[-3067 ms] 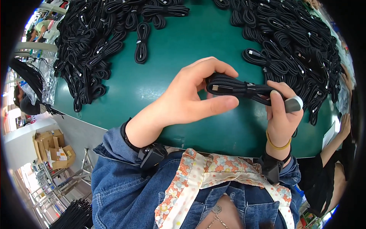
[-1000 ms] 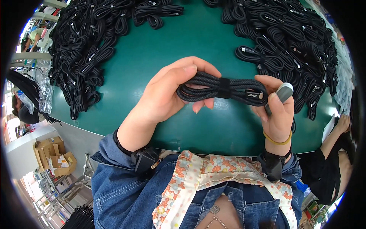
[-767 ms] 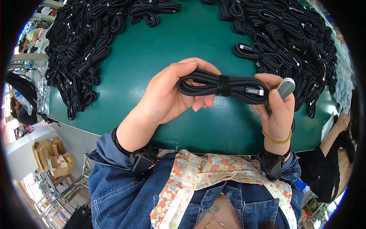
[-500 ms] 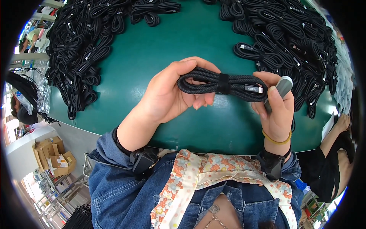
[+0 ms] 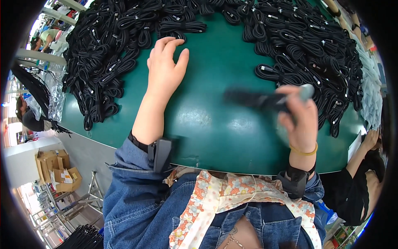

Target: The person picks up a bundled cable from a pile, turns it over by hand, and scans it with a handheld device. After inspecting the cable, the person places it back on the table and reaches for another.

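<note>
My right hand [image 5: 299,118] is closed on one end of a coiled black braided cable [image 5: 253,98], which is smeared by motion and points left over the green table. A grey tool with a pale rounded tip [image 5: 306,92] also sits in that hand; its kind I cannot make out. Stretched forward on the left, my left hand [image 5: 168,60] holds nothing and has its fingers apart. Its fingertips are beside the near edge of the left pile of coiled black cables [image 5: 112,37]; whether they touch a coil I cannot tell.
A second heap of coiled cables [image 5: 304,41] covers the right side of the green table [image 5: 207,137]. Clear plastic bags [image 5: 370,93] lie along the far right edge. Another person's arm [image 5: 360,151] is at the right. Cardboard boxes [image 5: 62,170] stand at lower left.
My left hand has let go of the coiled cable and moved forward and left to the left pile. The cable stays in my right hand, now swinging and blurred. The whole view has shifted slightly.
</note>
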### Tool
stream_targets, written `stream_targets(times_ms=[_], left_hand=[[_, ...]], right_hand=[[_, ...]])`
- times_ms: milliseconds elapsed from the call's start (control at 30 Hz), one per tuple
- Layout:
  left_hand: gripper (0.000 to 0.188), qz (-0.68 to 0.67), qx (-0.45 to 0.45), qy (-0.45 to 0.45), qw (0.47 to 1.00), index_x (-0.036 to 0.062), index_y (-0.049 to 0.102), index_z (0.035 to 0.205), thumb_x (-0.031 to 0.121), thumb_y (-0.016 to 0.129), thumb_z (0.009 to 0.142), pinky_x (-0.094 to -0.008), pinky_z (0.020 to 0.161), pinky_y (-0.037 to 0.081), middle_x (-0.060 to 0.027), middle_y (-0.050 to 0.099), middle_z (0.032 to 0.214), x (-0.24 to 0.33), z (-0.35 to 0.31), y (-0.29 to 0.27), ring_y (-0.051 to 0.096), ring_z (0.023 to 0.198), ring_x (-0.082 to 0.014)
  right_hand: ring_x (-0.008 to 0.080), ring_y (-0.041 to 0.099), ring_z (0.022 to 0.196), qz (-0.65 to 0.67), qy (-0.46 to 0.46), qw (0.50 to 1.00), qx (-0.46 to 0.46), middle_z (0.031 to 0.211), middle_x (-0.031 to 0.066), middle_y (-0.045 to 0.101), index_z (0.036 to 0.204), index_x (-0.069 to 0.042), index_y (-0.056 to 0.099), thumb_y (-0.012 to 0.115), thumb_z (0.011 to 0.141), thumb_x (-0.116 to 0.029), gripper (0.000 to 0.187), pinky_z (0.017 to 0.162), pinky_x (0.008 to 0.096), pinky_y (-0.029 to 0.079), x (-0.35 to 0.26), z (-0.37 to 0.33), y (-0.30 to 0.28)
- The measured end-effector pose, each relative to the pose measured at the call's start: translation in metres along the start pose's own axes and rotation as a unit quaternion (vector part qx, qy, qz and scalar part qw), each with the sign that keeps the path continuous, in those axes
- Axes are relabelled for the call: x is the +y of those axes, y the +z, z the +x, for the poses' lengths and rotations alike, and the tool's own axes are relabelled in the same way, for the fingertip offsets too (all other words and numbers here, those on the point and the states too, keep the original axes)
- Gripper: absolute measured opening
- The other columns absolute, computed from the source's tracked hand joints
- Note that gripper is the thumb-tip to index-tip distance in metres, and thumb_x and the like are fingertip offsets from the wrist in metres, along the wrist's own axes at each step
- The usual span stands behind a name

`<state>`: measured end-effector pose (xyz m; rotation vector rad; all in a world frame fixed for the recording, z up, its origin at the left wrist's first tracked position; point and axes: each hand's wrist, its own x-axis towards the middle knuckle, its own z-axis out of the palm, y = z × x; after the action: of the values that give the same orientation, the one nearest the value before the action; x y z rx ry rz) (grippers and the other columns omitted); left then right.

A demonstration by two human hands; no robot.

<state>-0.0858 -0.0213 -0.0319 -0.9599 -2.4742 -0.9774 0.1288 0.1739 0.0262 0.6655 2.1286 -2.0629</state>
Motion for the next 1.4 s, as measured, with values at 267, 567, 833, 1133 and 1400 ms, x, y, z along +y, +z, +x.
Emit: stream_targets(times_ms=[267,567,833,1133,1400], left_hand=[[0.039,0.115,-0.047,0.039,0.992,0.0073,0.046,0.105,0.02,0.058,0.07,-0.0427,0.081,0.032,-0.0065,0.046,0.108,-0.003,-0.002,0.012,0.049,0.091,-0.0247],[0.029,0.029,-0.101,-0.083,0.991,0.0044,0.048,0.094,0.012,0.059,0.068,-0.0339,0.068,0.038,-0.0044,0.052,0.085,0.003,0.004,-0.007,0.053,0.07,-0.0167],[0.009,-0.518,0.098,-0.225,0.819,0.0022,0.049,0.083,0.005,0.047,0.075,-0.0182,0.05,0.037,-0.0011,0.048,0.064,0.034,0.008,-0.047,0.046,0.057,-0.0064],[0.012,-0.793,-0.173,-0.224,0.539,0.0017,0.047,0.088,0.01,0.046,0.08,-0.0191,0.049,0.037,-0.0026,0.051,0.066,0.063,-0.022,-0.033,0.046,0.054,-0.0073],[0.015,-0.765,-0.202,-0.27,0.549,0.0012,0.048,0.09,0.015,0.047,0.083,-0.0217,0.055,0.044,-0.0059,0.055,0.071,0.078,-0.03,-0.024,0.047,0.052,-0.0097]], right_hand=[[0.0048,0.03,0.039,0.456,-0.237,0.851,0.108,0.098,0.0131,0.054,0.112,-0.002,0.043,0.031,0.088,-0.026,0.036,0.042,0.0185,0.027,0.01,0.011,-0.013],[0.0055,0.032,0.039,0.44,-0.232,0.867,0.03,0.089,0.0123,0.057,0.105,0.0,0.047,0.035,0.086,-0.021,0.03,0.041,0.0189,0.028,0.019,0.012,-0.01],[0.0043,0.032,0.039,0.352,-0.209,0.912,0.011,0.08,0.0137,0.056,0.101,0.001,0.049,0.041,0.083,-0.015,0.025,0.04,0.019,0.028,0.02,0.01,-0.003],[0.0028,0.036,0.043,0.207,-0.194,0.959,0.003,0.077,0.0106,0.055,0.106,0.003,0.046,0.047,0.08,-0.012,0.031,0.05,0.0172,0.035,0.011,0.001,0.023],[0.0035,0.039,0.045,0.235,-0.202,0.951,0.011,0.058,0.0012,0.047,0.103,0.006,0.046,0.048,0.08,-0.014,0.03,0.055,0.0184,0.039,0.016,0.002,0.02]])
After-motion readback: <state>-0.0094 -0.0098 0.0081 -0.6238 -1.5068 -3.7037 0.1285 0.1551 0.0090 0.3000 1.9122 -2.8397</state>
